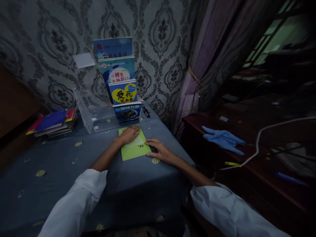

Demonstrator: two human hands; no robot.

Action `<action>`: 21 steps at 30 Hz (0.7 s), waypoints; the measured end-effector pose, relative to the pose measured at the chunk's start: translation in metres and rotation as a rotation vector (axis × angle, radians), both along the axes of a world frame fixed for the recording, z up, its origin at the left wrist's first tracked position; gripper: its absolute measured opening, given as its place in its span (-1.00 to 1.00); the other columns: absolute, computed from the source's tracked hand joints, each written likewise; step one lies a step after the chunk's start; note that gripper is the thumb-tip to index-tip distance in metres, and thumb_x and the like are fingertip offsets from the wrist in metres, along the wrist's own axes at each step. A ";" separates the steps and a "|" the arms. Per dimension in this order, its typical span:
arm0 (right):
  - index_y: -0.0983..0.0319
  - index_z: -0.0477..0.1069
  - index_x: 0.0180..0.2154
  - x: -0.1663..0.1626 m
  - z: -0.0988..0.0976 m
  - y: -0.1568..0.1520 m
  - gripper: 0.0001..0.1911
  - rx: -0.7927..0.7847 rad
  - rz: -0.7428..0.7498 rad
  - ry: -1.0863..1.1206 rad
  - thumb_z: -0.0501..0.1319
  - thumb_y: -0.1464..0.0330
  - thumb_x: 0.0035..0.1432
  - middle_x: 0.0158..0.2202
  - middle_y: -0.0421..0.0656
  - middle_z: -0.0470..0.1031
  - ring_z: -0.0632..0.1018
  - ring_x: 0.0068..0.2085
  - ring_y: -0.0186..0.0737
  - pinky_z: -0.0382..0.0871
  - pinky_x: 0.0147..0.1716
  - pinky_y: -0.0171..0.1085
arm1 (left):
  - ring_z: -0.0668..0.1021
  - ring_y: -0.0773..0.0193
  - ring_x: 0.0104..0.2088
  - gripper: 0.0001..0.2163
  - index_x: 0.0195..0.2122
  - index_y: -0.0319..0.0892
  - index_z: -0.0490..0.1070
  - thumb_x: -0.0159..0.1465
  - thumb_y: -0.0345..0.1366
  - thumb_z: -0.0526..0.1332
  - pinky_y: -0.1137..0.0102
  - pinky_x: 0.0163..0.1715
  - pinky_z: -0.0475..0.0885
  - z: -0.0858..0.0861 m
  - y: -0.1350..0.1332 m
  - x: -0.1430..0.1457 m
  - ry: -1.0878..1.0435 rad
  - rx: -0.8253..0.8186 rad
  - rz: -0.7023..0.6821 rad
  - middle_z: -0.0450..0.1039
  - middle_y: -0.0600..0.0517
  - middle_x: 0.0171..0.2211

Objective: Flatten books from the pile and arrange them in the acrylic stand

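Note:
A light green book (133, 153) lies flat on the cloth-covered table, closed, with a pale text panel on its cover. My left hand (129, 135) rests palm down across its upper part, fingers stretched out. At the book's right edge is my right hand (161, 152), its thumb and forefinger apart and touching the edge. A dark patch shows between them; I cannot make out what it is. Just behind the book, a clear acrylic tiered stand (92, 122) holds several upright books, the front one a blue book (127, 113).
Stacked books and folders (55, 121) lie at the table's left. Dark glasses (146, 112) sit right of the stand. On the dark red cabinet (197, 123) to the right are a blue glove (224, 139) and a white cable (258, 140). A tied curtain (189, 82) hangs behind.

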State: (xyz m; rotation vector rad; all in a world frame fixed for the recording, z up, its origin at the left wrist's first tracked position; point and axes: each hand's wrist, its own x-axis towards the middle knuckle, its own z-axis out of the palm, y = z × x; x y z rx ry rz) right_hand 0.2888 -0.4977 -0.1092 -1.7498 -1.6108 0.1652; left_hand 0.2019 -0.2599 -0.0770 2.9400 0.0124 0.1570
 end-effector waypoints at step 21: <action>0.21 0.25 0.29 0.001 -0.009 0.003 -0.25 0.078 -0.028 0.097 0.38 0.15 0.14 0.12 0.06 0.43 0.51 0.09 0.03 0.46 0.07 0.03 | 0.28 0.21 0.37 -0.53 0.31 -0.17 0.28 0.50 -0.12 -0.14 0.23 0.37 0.17 0.002 -0.068 -0.062 -0.013 -0.097 -0.264 0.29 -0.06 0.33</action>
